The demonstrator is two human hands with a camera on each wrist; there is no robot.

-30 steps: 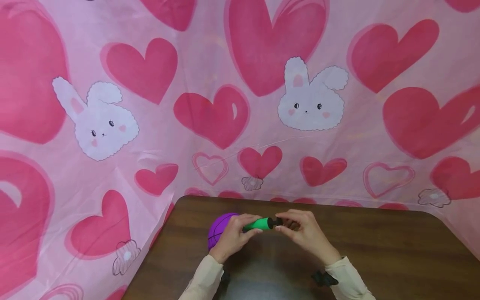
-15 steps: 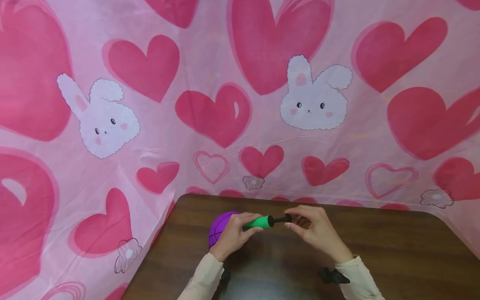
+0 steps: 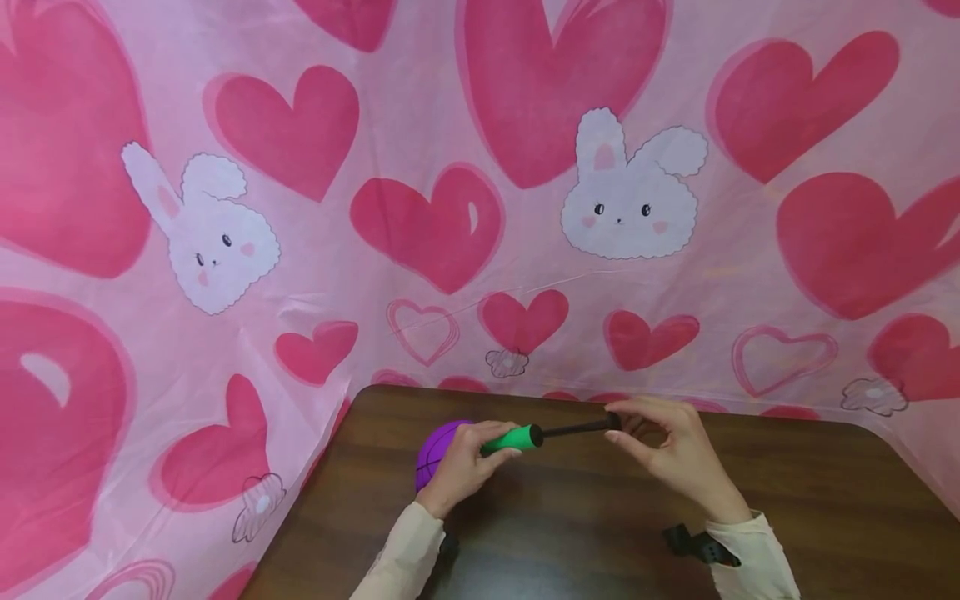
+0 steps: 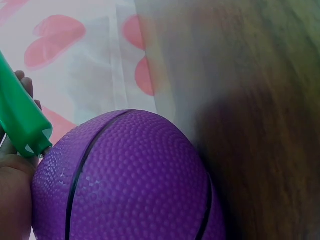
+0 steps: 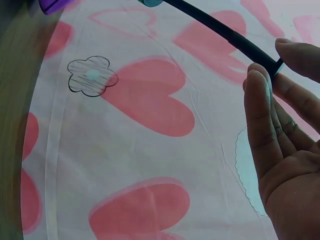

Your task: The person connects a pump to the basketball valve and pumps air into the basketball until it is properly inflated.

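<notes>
My left hand [image 3: 463, 467] grips the green barrel of a small hand pump [image 3: 517, 438], fingers over the top and thumb below. In the left wrist view the pump's tapered end [image 4: 35, 140] meets the side of a purple ball [image 4: 135, 180] with black seam lines. That ball is partly hidden behind my left hand in the head view. My right hand [image 3: 682, 450] pinches the black handle [image 3: 613, 420] at the end of the pump's rod. A long stretch of black rod [image 5: 220, 32] stands out of the barrel, also seen in the right wrist view.
A brown wooden table [image 3: 585, 525] with rounded far corners lies under both hands. Behind it and to the left hangs a pink sheet [image 3: 525, 250] printed with hearts and rabbits. Black straps [image 3: 701, 546] sit at the wrists.
My right hand has moved right and slightly up, drawing the rod far out of the green barrel. My left hand stays around the barrel beside the ball.
</notes>
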